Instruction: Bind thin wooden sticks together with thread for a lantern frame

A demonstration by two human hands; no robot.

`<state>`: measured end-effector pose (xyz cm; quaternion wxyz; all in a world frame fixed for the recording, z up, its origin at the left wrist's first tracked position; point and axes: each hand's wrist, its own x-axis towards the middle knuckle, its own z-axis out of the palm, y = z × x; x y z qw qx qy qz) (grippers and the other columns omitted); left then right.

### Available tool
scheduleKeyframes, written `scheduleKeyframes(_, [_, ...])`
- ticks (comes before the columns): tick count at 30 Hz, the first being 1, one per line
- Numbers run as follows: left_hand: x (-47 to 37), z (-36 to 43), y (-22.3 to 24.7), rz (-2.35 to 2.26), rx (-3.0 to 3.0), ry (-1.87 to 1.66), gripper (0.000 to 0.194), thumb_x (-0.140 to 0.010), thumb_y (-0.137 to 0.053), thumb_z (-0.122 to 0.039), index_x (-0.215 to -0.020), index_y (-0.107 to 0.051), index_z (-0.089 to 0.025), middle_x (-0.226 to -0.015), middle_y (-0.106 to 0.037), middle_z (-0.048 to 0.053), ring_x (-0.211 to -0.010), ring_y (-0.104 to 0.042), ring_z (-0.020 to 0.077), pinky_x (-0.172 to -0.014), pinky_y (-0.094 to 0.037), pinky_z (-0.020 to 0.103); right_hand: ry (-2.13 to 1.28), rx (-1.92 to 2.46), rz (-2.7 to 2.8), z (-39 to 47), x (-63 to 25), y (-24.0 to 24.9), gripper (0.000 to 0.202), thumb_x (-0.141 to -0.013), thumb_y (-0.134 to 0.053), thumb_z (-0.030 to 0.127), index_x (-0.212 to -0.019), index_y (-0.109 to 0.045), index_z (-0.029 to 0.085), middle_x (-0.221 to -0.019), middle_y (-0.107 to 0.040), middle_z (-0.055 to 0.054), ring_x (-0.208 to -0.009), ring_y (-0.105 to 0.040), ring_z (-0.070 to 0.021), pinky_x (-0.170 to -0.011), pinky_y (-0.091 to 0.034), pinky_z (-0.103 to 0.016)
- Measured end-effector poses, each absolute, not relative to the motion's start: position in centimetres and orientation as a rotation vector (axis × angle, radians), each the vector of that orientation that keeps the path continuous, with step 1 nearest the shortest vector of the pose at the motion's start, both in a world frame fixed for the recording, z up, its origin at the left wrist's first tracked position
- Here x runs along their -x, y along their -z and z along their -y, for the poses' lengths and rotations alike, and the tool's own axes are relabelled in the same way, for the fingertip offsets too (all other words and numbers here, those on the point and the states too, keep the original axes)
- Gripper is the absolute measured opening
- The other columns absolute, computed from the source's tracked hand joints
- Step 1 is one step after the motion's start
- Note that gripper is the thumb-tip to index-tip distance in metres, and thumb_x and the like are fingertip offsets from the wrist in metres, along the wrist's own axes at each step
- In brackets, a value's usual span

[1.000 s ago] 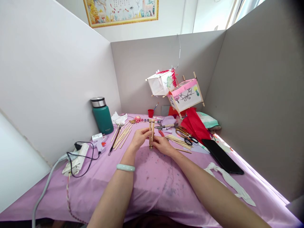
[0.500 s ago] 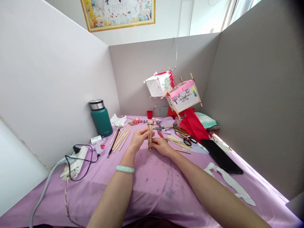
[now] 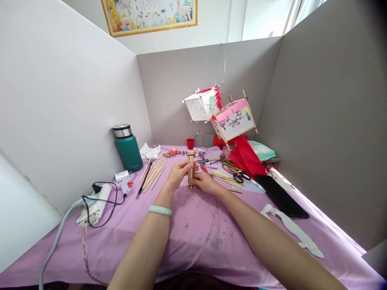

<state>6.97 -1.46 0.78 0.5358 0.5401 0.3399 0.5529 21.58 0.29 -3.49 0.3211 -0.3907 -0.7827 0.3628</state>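
Several things line the left of the counter (image 3: 193, 237) (it wears a purple cloth): a white power strip (image 3: 92, 203) with black cables, a glue gun (image 3: 125, 182), a green flask (image 3: 128, 147) against the partition, and loose wooden sticks (image 3: 154, 171) fanned beside it. At the middle, the left hand (image 3: 178, 173), a pale bangle (image 3: 160, 210) on its wrist, and the right hand (image 3: 206, 182) both pinch a bundle of sticks (image 3: 190, 169), held upright with its lower end near the cloth. To the right lie pliers (image 3: 208, 161), scissors (image 3: 237, 172), red paper (image 3: 246, 159) and a black phone (image 3: 281, 196); two paper lanterns (image 3: 220, 112) sit tilted behind.
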Motion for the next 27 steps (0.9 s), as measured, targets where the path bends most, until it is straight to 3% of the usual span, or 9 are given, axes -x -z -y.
scheduleKeyframes(4, [-6.9, 1.5, -1.0, -0.842, -1.323, -1.293, 0.036, -0.065, -0.075, -0.040, -0.087, -0.071, -0.012, -0.089, -0.073, 0.011, -0.087, -0.067, 0.0235, -0.086, -0.049, 0.040, -0.947, 1.050, 2.064, -0.1, -21.8, 3.2, 0.017, -0.077, -0.057, 0.027, -0.071, -0.066, 0.014, -0.055, -0.056, 0.002, -0.050, -0.047, -0.0094, -0.050, -0.034, -0.022])
scheduleKeyframes(9, [-6.9, 1.6, -1.2, -0.876, -1.372, -1.297, 0.033, -0.066, -0.074, -0.040, -0.084, -0.073, -0.013, -0.087, -0.073, 0.009, -0.083, -0.065, 0.0211, -0.083, -0.048, 0.036, -0.866, 1.004, 1.993, 0.0, -21.5, 2.5, 0.024, -0.076, -0.061, 0.033, -0.087, -0.071, 0.014, -0.063, -0.060, 0.001, -0.056, -0.050, -0.0106, -0.052, -0.035, -0.022])
scheduleKeyframes(16, [-6.8, 1.3, -0.6, -0.834, -1.362, -1.294, 0.030, -0.068, -0.073, -0.038, -0.085, -0.073, -0.013, -0.086, -0.073, 0.007, -0.080, -0.065, 0.0192, -0.080, -0.049, 0.033, -0.843, 1.052, 1.915, -0.3, -20.9, 2.8, 0.026, -0.078, -0.060, 0.038, -0.069, -0.066, 0.014, -0.056, -0.057, 0.001, -0.052, -0.050, -0.0113, -0.051, -0.035, -0.023])
scheduleKeyframes(21, [-7.0, 1.7, -0.8, -0.839, -1.340, -1.289, 0.033, -0.067, -0.074, -0.039, -0.086, -0.073, -0.012, -0.087, -0.073, 0.008, -0.081, -0.065, 0.0204, -0.080, -0.050, 0.035, -0.795, 1.051, 1.916, -0.2, -21.0, 2.7, 0.026, -0.078, -0.061, 0.038, -0.071, -0.070, 0.014, -0.064, -0.063, -0.001, -0.062, -0.055, -0.0130, -0.058, -0.037, -0.024])
scheduleKeyframes(27, [-6.8, 1.6, -0.8, -0.795, -1.365, -1.343, 0.032, -0.067, -0.074, -0.040, -0.086, -0.072, -0.014, -0.089, -0.073, 0.008, -0.087, -0.066, 0.0215, -0.084, -0.048, 0.036, -0.843, 1.028, 1.879, -0.3, -21.0, 2.5, 0.025, -0.075, -0.062, 0.038, -0.069, -0.069, 0.014, -0.061, -0.061, 0.000, -0.057, -0.052, -0.0115, -0.053, -0.037, -0.023])
